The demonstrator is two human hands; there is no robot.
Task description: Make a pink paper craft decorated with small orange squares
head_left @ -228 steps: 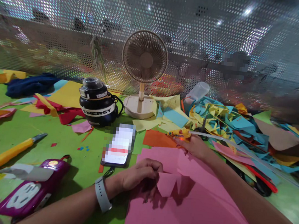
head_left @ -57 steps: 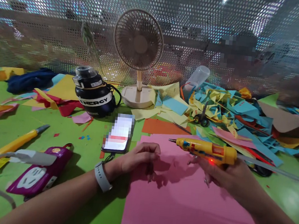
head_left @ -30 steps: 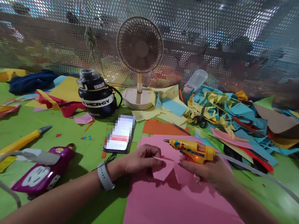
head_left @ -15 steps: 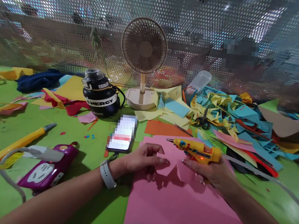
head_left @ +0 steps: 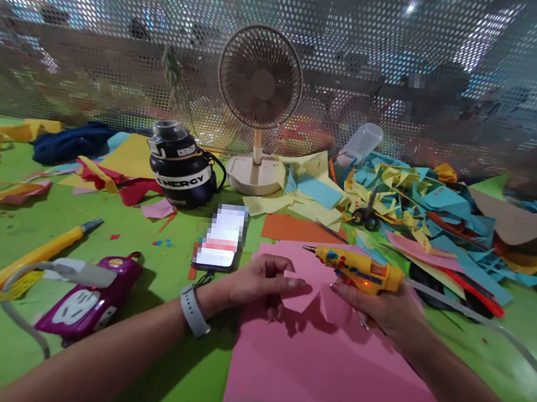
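Note:
My left hand (head_left: pixel 264 282) pinches a small folded piece of pink paper (head_left: pixel 300 299) between thumb and fingers. In my right hand (head_left: pixel 376 311) is a yellow hot glue gun (head_left: pixel 362 268), its metal nozzle pointing left above the paper and a small orange light glowing on its side. The right thumb reaches to the right edge of the folded piece; whether it grips the paper too I cannot tell. Beneath both hands lies a large pink paper sheet (head_left: pixel 317 372) on the green table. The glue gun's grip is hidden by my right hand.
A phone (head_left: pixel 220 237), a black bottle (head_left: pixel 183 169) and a fan (head_left: pixel 262 79) stand or lie beyond my hands. Left are a purple power strip (head_left: pixel 90 297) and a yellow-handled tool (head_left: pixel 42 254). Scissors (head_left: pixel 366 216) rest by heaped paper scraps (head_left: pixel 441 200). The glue gun's cord (head_left: pixel 472 312) trails right.
The camera view has shifted very slightly. Both hands keep nearly the same pose, with the folded pink paper and the glue gun still held.

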